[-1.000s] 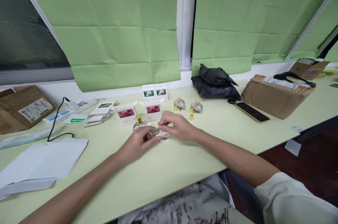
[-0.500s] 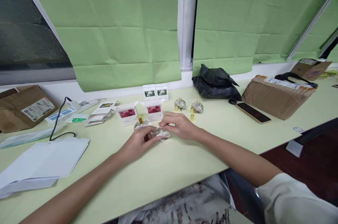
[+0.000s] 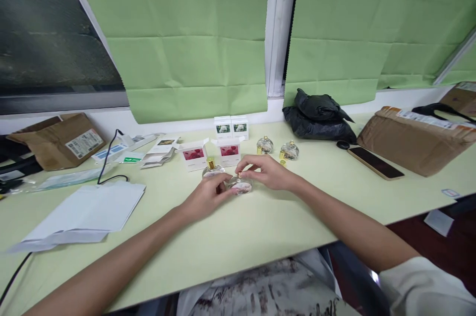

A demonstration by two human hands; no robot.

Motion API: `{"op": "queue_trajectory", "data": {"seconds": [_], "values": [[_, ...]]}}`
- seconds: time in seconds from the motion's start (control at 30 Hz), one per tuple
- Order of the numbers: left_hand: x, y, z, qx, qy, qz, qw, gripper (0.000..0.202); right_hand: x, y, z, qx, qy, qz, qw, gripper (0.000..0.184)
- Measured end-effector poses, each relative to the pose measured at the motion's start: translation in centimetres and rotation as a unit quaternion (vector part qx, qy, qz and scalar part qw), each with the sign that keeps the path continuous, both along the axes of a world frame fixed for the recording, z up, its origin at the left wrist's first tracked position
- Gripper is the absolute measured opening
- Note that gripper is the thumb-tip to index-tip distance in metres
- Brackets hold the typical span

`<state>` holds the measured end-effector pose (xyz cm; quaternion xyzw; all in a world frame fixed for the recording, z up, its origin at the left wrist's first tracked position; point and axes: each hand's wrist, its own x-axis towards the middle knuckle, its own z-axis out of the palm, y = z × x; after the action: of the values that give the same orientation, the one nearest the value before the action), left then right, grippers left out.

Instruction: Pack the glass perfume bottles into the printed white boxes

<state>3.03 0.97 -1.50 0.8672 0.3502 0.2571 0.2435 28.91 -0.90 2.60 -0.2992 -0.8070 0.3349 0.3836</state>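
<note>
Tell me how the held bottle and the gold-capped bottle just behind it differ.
The held bottle has the left hand at its side and the right hand at its top; the gold-capped bottle has no fingers on its cap. The held bottle sits nearer the person, the gold-capped bottle farther back and to the left. Both have clear glass bodies.

Soft light, stretched edges

The tabletop [image 3: 278, 226] is softly, evenly lit; the window pane [image 3: 48, 33] is left dark! A glint is caught on the chair [image 3: 375, 277], fine detail on the held bottle [image 3: 241, 188] is blurred, and the sleeve [image 3: 424, 281] is stretched at the corner.
</note>
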Motion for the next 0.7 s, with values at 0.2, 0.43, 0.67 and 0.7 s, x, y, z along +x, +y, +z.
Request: {"op": "queue_trajectory", "data": {"seconds": [0.2, 0.43, 0.67, 0.7], "values": [[0.2, -0.2, 0.0, 0.013, -0.014, -0.005, 1.0, 0.034, -0.2, -0.6, -0.2, 0.001, -0.001, -0.027, 1.0, 0.025], [0.1, -0.1, -0.9, 0.115, -0.031, 0.002, 0.993, 0.026, -0.5, -0.9, -1.0, 0.092, -0.05, -0.137, 0.985, 0.019], [0.4, -0.5, -0.6, 0.169, -0.055, 0.001, 0.984, 0.027, 0.5, -0.7, -0.8, 0.074, -0.024, -0.084, 0.993, 0.007], [0.5, -0.5, -0.5, 0.17, -0.056, -0.001, 0.984, 0.027, 0.6, -0.6, -0.8, 0.07, -0.022, -0.079, 0.994, 0.007]]}}
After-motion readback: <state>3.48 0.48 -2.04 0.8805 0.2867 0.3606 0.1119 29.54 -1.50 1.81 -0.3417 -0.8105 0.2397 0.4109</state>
